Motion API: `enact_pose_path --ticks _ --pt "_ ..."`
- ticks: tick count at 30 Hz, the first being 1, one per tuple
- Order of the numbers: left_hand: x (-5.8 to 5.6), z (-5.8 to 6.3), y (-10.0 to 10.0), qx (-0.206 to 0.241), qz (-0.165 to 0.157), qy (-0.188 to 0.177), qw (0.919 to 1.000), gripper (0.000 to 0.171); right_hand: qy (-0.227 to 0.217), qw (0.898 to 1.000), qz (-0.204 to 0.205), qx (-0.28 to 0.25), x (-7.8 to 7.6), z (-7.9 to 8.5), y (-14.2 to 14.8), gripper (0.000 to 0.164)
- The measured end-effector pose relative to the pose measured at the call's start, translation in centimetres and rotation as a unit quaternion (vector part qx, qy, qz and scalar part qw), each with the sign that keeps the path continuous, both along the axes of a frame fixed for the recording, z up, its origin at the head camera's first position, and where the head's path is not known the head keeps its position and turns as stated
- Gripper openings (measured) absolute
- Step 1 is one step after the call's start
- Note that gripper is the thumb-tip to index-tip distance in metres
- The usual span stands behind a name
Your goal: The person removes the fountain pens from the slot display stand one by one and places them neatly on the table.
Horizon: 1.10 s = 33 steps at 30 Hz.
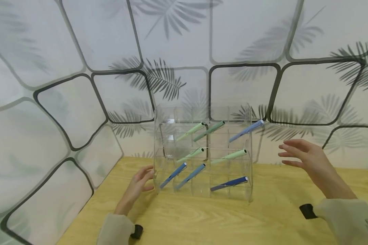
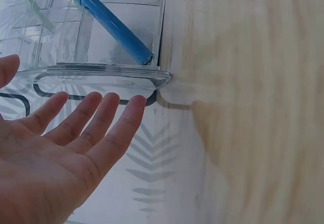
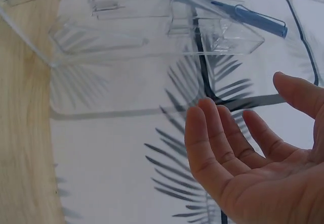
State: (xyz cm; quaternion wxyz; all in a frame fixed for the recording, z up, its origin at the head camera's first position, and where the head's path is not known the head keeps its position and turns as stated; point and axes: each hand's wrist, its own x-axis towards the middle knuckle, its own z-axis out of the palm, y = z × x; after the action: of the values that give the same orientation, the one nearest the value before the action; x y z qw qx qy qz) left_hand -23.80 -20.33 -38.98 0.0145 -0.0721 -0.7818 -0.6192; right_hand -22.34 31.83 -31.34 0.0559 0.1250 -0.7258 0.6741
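Note:
A clear acrylic rack point(image 1: 200, 191) with rows of compartments stands upright on the table, holding several slanted pens. The top pens are a light green pen point(image 1: 191, 131), a darker green pen point(image 1: 209, 131) and a periwinkle pen point(image 1: 246, 130). Lower down are light green pens, two blue pens and a dark blue pen point(image 1: 229, 183). My left hand point(image 1: 136, 185) is beside the rack's left side, fingers extended and holding nothing; contact with the panel is unclear. Off to the rack's right, my right hand point(image 1: 309, 161) hovers in the air, empty, its fingers loosely bent.
The wooden table point(image 1: 202, 221) reaches back to a pale wall covering point(image 1: 245, 92) with leaf prints and dark outlines. Another stretch of this covering rises along the left side. Both sleeves point(image 1: 115, 229) have a black strap piece near the cuff.

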Motion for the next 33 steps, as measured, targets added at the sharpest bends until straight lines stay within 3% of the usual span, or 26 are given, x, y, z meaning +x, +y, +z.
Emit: enact_pose_path --ticks 10,19,24,29,33 --pt "0.2 -0.4 -0.1 0.010 -0.022 -0.007 0.9997 0.054 -0.002 1.000 0.006 -0.010 -0.8 2.4 -2.9 0.017" --pt "0.4 -0.7 -0.2 0.006 -0.020 -0.027 0.9994 0.056 -0.008 0.999 0.018 -0.041 -1.4 3.9 -5.3 0.020" --pt "-0.1 -0.9 0.1 0.010 -0.022 -0.030 0.9993 0.053 -0.005 1.000 -0.005 0.009 -1.7 4.5 -5.9 0.029" --pt "-0.7 -1.1 0.7 0.026 -0.036 -0.030 0.9986 0.052 0.001 1.000 -0.010 0.000 -1.8 5.1 -5.9 0.029" --pt "-0.6 -0.9 0.6 0.022 -0.034 -0.030 0.9987 0.050 -0.006 0.999 -0.022 0.041 -2.3 5.8 -6.6 0.045"
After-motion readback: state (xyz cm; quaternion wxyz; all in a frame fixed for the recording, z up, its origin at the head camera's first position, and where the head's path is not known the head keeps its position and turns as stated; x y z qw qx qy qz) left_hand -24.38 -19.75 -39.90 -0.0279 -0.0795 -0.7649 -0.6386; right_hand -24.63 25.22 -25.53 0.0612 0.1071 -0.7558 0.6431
